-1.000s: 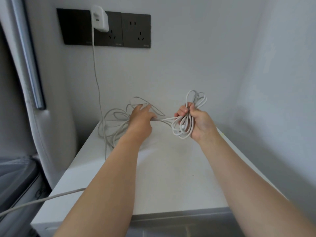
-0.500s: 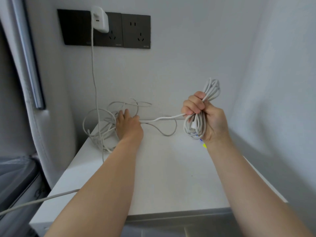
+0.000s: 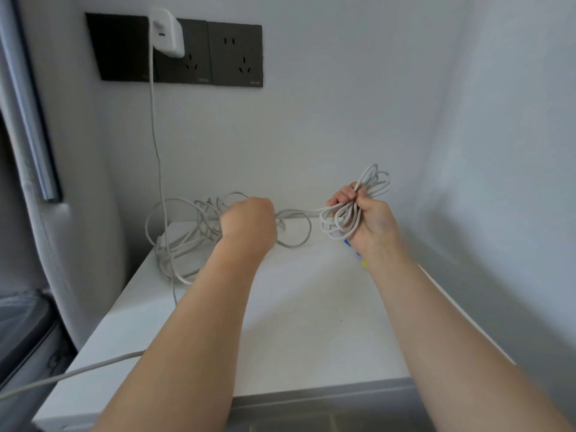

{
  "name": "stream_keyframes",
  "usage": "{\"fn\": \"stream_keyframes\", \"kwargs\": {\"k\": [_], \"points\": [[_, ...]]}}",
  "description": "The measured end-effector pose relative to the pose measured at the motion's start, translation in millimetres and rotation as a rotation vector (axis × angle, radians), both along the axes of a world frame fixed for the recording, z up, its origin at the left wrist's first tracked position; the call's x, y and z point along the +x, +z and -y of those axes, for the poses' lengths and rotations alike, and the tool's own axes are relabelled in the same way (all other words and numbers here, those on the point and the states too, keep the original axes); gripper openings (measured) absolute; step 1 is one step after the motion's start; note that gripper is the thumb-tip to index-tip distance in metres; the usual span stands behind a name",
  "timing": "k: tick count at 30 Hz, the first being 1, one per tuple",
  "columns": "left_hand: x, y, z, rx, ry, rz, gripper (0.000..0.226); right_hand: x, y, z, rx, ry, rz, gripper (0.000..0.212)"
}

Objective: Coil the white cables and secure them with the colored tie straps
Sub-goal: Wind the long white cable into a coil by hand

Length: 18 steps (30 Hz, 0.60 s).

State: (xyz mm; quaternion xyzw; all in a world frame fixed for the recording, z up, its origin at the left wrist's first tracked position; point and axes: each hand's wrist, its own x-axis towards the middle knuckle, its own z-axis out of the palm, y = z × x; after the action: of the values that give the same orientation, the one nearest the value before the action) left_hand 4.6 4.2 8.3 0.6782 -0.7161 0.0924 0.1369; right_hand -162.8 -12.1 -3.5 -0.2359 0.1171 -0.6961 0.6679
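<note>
My right hand [image 3: 366,218] grips a bundle of coiled white cable [image 3: 372,182] above the back right of the white tabletop [image 3: 296,322]. From the bundle a strand runs left to my left hand [image 3: 249,221], whose fingers are curled round it. Behind my left hand a loose tangle of white cable [image 3: 184,235] lies at the table's back left. Small blue and yellow tie straps [image 3: 358,255] peek out on the table under my right wrist.
A white charger [image 3: 166,32] sits in a dark wall socket panel [image 3: 233,54], its cable [image 3: 156,145] hanging down to the table. Another white cable [image 3: 71,374] trails off the table's front left. Walls close in behind and on the right.
My left hand has lifted off the table, closed round the strand and moved right. My right hand with the coil has come lower and closer to the left hand.
</note>
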Motion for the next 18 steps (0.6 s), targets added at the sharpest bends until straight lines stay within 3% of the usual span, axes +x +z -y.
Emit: {"fn": "stream_keyframes", "kwargs": {"k": [3, 7, 11, 18], "points": [[-3.3, 1.1, 0.2, -0.072, -0.149, -0.140, 0.028, -0.1, -0.1, 0.8, 0.016, 0.000, 0.031, 0.033], [-12.2, 1.4, -1.0, 0.014, -0.328, -0.350, 0.032, -0.8, -0.4, 0.1, 0.037, -0.021, 0.016, 0.032], [-12.8, 2.1, -0.5, 0.003, -0.371, -0.393, 0.020, -0.2, -2.2, -0.2, 0.056, -0.051, -0.051, 0.030], [-14.0, -4.3, 0.8, 0.107, -0.441, -0.450, 0.022, 0.7, -4.6, 1.8, 0.115, -0.083, -0.116, 0.028]]}}
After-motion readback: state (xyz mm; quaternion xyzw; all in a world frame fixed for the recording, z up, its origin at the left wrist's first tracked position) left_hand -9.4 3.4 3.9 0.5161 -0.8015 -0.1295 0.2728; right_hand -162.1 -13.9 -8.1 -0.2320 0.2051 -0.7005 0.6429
